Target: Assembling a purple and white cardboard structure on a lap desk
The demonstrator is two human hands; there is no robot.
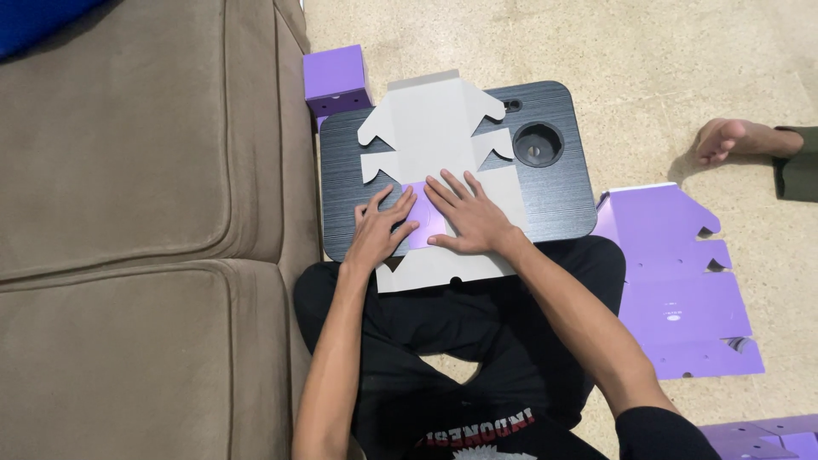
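Filling the left of the view is a brown sofa, its seat cushions running right up to the person's knee. Just beside its edge, on the speckled floor, stands a small assembled purple box, touching the far left corner of a dark lap desk with a round cup recess. On that desk lies a flat die-cut cardboard box blank, grey side up, its near edge hanging over the desk toward the person's lap. A purple flap is folded over onto the grey face. The left hand rests on the blank with fingers spread and flat, fingertips touching the left edge of the purple flap; it grips nothing. The right hand lies palm down, fingers open and extended, pressing on the flap's right side and the grey card beside it, likewise closed around nothing. The two hands are just beside each other. To the right, on the floor, lies a stack of unfolded purple box blanks, and more purple card shows at the lower right corner. Another person's bare foot rests at the far right.
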